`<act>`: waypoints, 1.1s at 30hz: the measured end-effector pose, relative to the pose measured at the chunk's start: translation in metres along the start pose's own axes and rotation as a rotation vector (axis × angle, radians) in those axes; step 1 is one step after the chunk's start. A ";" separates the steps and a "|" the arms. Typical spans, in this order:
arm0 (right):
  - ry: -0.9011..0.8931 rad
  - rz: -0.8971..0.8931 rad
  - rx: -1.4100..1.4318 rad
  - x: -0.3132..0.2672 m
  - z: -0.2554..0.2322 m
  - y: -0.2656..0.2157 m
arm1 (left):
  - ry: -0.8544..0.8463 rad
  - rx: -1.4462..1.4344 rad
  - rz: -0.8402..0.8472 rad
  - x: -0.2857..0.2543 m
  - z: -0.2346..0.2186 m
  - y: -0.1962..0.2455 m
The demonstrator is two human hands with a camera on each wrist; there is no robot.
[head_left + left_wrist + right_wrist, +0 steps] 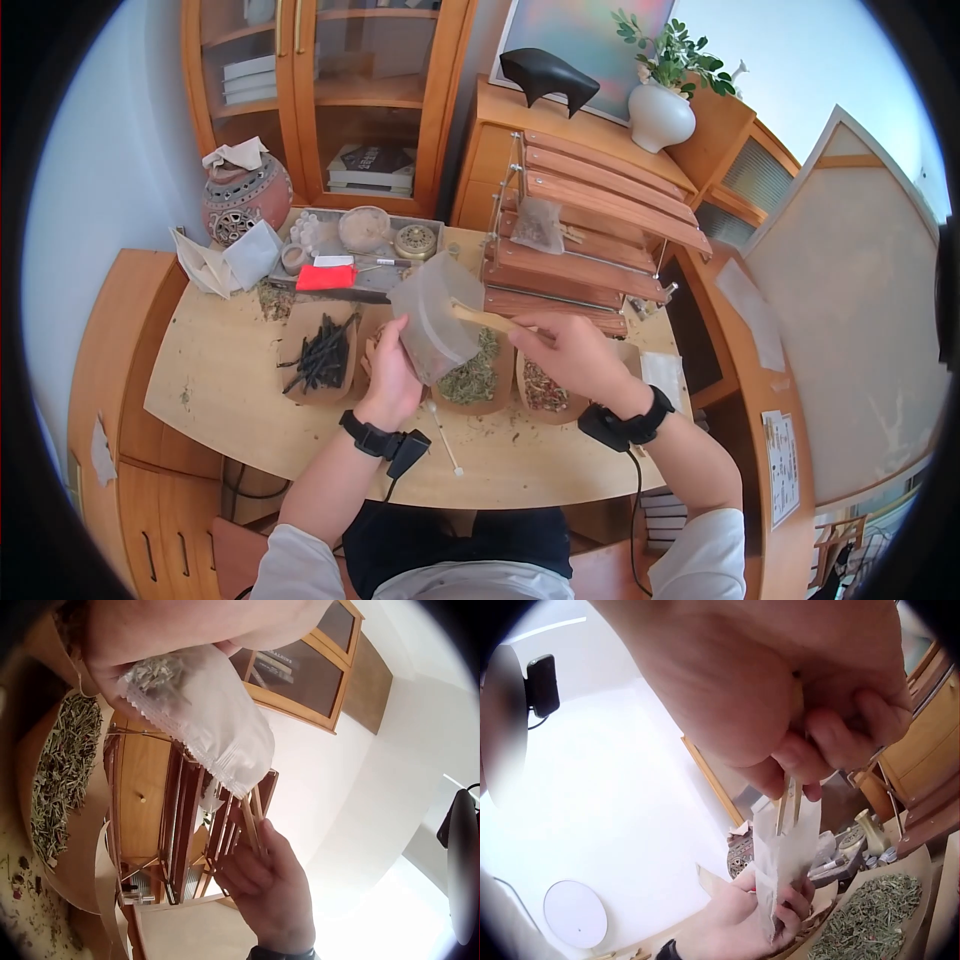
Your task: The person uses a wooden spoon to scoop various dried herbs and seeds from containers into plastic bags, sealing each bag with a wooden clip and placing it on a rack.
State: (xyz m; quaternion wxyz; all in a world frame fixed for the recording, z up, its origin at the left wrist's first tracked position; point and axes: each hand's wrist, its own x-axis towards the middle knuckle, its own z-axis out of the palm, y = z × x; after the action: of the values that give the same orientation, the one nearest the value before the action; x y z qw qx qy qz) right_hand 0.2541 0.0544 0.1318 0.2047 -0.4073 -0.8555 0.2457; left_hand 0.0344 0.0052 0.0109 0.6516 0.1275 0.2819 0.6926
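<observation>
A translucent white pouch (436, 318) is held upright by my left hand (392, 375), fingers curled round its lower left side. Some dried green herb shows through the pouch (217, 712) in the left wrist view. My right hand (580, 355) grips wooden tongs (485, 317), which look like tweezers; in the right wrist view the tips of the tongs (789, 810) are at the pouch's mouth. Whether the tips hold anything is hidden. Below the pouch lies a paper tray of green herb (472, 375); a tray of reddish mixed pieces (545, 388) is under my right hand.
Dark sticks (322, 355) fill a paper tray at the left. Behind stand a grey tray (375, 285) with small vessels, a red packet (325, 277), a patterned pot (247, 195) and a tiered wooden rack (600, 200). A thin white-tipped stick (447, 440) lies near the front.
</observation>
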 end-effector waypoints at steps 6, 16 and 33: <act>-0.138 0.178 0.277 -0.008 -0.022 0.017 | 0.009 -0.049 0.028 0.004 -0.008 -0.001; -0.072 0.036 -0.239 -0.027 0.017 0.062 | 0.076 -0.105 0.098 0.010 -0.016 -0.003; -0.124 0.146 -0.326 0.000 0.012 0.054 | 0.047 -0.096 0.122 0.004 -0.007 0.002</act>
State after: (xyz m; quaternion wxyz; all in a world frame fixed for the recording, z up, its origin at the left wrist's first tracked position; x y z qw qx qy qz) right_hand 0.2799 0.0806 0.0911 0.0646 -0.4802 -0.8630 0.1428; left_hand 0.0283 0.0077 0.0054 0.6068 0.0967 0.2553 0.7465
